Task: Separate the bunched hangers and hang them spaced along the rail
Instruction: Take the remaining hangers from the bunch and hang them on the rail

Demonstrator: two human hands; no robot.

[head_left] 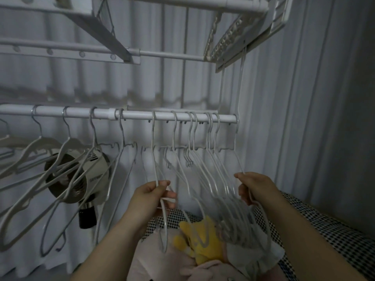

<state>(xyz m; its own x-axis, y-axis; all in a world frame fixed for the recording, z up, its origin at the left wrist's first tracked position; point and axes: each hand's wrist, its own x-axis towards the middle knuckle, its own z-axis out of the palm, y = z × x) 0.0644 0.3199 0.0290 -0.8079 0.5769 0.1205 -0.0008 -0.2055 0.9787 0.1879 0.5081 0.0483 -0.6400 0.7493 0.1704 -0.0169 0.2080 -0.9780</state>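
Left hand (156, 196) raised, fingers pinched shut on one white hanger (162, 216) hooked mid-rail (142, 115). Right hand (254, 187) raised too, closed on the rightmost hanger (236, 159). Between them, bunched hangers (205, 171) crowding the rail's right end.

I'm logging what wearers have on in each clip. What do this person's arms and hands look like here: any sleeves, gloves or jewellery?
Both forearms are bare as far as the picture shows, with no sleeve in view. The left hand and right hand wear no gloves, and no rings, watch or bracelets are visible. Fingernails look short and unpainted, though the light is dim.
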